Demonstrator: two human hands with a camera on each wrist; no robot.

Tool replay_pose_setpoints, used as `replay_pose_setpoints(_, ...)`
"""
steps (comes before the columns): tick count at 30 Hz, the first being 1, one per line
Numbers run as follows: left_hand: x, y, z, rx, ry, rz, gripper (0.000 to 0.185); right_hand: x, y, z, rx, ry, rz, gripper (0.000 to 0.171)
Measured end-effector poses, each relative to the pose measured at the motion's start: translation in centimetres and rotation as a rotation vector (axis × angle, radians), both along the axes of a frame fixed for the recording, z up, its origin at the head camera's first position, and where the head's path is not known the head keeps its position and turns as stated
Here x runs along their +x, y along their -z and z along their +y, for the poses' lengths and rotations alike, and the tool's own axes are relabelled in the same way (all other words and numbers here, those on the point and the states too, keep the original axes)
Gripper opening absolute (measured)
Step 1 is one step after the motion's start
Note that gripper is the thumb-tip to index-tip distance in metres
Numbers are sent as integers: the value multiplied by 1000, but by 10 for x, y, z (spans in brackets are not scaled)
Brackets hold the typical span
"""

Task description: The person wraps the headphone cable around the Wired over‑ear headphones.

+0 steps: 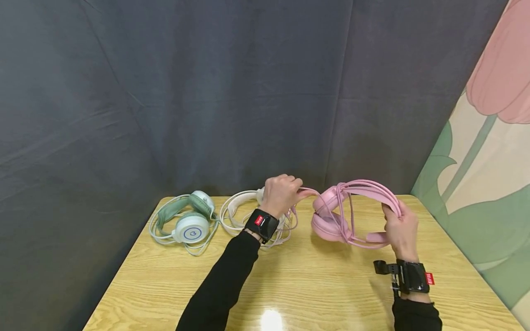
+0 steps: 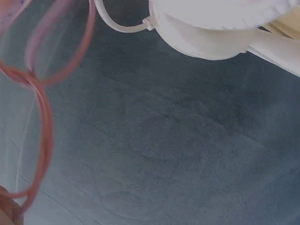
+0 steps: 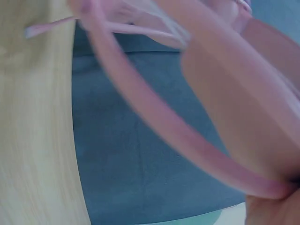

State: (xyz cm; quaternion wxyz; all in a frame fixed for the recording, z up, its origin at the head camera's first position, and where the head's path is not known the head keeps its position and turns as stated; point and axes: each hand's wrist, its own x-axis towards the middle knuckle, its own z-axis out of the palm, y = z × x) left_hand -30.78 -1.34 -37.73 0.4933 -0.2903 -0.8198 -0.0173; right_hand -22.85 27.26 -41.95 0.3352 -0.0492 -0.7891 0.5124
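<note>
Head view: right hand (image 1: 401, 230) has the pink headphones (image 1: 329, 227) by the band (image 1: 392, 200); left hand's (image 1: 281, 195) off their cup end, pinching the cable (image 2: 47, 126).

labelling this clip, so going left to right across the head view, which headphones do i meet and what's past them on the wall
White-and-green headphones → white headphones → pink headphones → tulip mural.
</note>
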Motion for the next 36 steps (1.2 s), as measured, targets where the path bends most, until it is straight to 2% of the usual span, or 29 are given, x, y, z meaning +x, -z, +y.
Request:
replay_pose_setpoints(4, -3, 1, -1, -31, 9, 1, 51, 2, -3, 5, -244, -286, -25, 27)
replay_pose_setpoints(7, -5, 2, 0, -46, 41, 20, 44, 2, -3, 6, -337, -445, -28, 29)
replay_pose_setpoints(9, -6, 3, 2, -47, 48, 53, 43, 1, -3, 5, -342, -493, -40, 29)
replay_pose_setpoints(12, -7, 1, 6, -47, 59, 95, 44, 1, -4, 4, -321, -504, -79, 30)
replay_pose_setpoints(15, -6, -1, 10, -73, 68, 93, 42, 1, -5, 4, -312, -534, -117, 31)
replay_pose_setpoints(20, -3, -2, 13, -114, 69, -14, 31, 4, -5, 6, -284, -664, -102, 32)
replay_pose_setpoints(23, -4, -1, 11, -64, 78, -100, 27, 4, -3, 7, -295, -777, -47, 31)
replay_pose_setpoints(26, -7, 1, 8, 41, 125, -179, 22, 2, 0, 10, -350, -907, 7, 30)
replay_pose_setpoints(29, -11, 2, 4, 197, 210, -312, 19, 1, 2, 13, -400, -1015, 39, 31)
replay_pose_setpoints(32, -15, 2, 2, 362, 256, -438, 17, -1, 4, 13, -422, -1108, 61, 33)
replay_pose_setpoints(34, -16, 3, 2, 424, 269, -484, 15, -1, 4, 11, -436, -1149, 73, 36)
replay_pose_setpoints(36, -17, 4, 3, 447, 269, -499, 13, -1, 4, 9, -461, -1207, 98, 41)
